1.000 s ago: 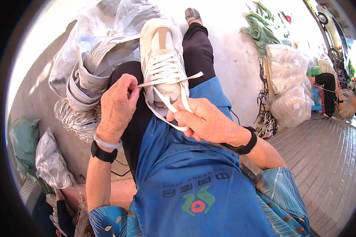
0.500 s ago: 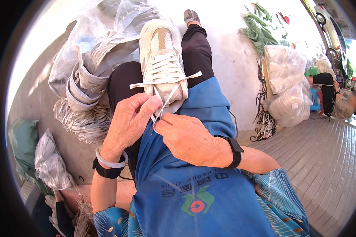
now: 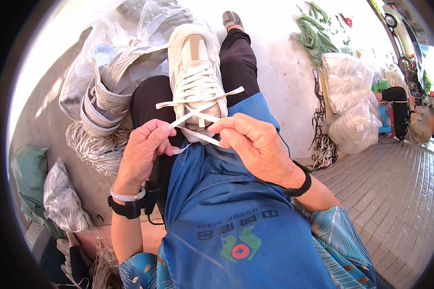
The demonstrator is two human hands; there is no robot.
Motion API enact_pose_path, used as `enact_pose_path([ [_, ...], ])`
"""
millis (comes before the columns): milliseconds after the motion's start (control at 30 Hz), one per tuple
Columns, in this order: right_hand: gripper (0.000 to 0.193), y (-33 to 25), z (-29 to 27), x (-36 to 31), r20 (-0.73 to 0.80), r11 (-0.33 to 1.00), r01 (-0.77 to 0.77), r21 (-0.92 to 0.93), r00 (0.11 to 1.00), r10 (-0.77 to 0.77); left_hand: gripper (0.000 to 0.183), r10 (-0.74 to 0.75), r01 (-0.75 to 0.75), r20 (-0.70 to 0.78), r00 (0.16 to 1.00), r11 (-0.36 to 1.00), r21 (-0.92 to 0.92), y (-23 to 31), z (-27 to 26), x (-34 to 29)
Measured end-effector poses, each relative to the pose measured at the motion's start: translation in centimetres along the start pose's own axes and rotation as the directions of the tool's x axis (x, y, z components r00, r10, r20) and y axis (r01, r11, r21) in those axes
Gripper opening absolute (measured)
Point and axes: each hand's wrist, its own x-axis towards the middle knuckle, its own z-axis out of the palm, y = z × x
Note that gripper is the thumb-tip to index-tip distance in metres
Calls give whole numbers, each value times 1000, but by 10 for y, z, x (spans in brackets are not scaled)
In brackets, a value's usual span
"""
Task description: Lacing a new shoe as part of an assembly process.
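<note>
A cream and beige sneaker point(image 3: 195, 53) rests on my lap, its toe pointing away from me. Its white laces criss-cross up the tongue, and a knot with short ends stands out near the collar. My left hand point(image 3: 152, 142) pinches one white shoelace point(image 3: 184, 117) between thumb and forefinger. On the other side my right hand point(image 3: 255, 144) pinches the lace too, thumb against forefinger. Between the hands the strands cross just in front of the shoe's opening. A loose piece of lace hangs below the left fingertips. Under the shoe lies my blue apron point(image 3: 226, 192).
Stacked grey shoe uppers point(image 3: 101, 103) and a bundle of pale laces point(image 3: 96, 147) sit to the left. Plastic-wrapped bags point(image 3: 349, 86) stand on the right beside dark cords point(image 3: 318, 120). Green netting point(image 3: 313, 41) lies farther off. Another person point(image 3: 414, 125) sits at the far right.
My hands have moved apart, the right one to the right and slightly up. The lace strands, bunched together before, are now stretched and crossed between them.
</note>
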Motion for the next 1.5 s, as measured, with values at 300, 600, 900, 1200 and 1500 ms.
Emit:
enact_pose_path([
  [300,24,63,-64,12,195,725,-613,314,789,582,25,60,-53,-222,973,998,38,-6,-58,-18],
  [600,27,55,-53,17,-123,615,86,-784,949,-289,25,67,-48,-250,966,996,81,-9,-73,-23],
  [900,24,58,-30,18,138,551,282,-785,948,-288,23,100,-41,-157,983,939,342,0,-64,-23],
  [1200,12,23,-39,22,48,877,-256,-406,953,300,24,63,-16,-109,992,920,391,-9,-79,-21],
  [1500,16,44,-57,20,303,689,-642,335,766,567,19,-36,77,-168,985,967,244,2,-75,-23],
])
